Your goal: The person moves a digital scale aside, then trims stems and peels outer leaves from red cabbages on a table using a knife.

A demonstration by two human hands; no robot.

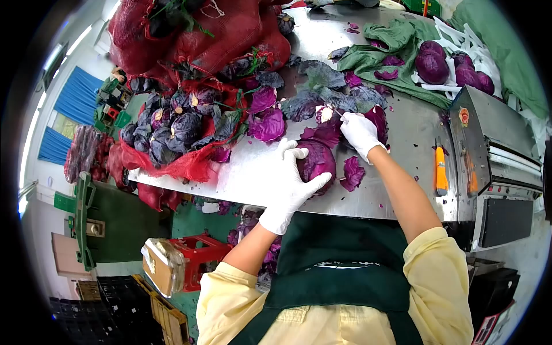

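My left hand (294, 183), in a white glove, is wrapped around the side of a peeled red cabbage (319, 163) on the metal table. Its thumb lies across the near side and its fingers across the far left side. My right hand (362, 134), also gloved, is closed just beyond the cabbage. Whatever its fingers pinch is too small to make out. Near those fingertips shows a pale cut stem end (325, 114) among purple leaves. A loose purple leaf (352, 173) lies right of the held cabbage, and dark outer leaves (322, 80) are piled behind it.
At left, an open red mesh bag (190, 164) holds several unpeeled cabbages (184, 127); full mesh sacks (215, 43) stand behind. An orange-handled knife (441, 172) lies right, beside a metal machine (494, 144). Peeled cabbages (432, 63) rest at back right near green cloth (397, 43).
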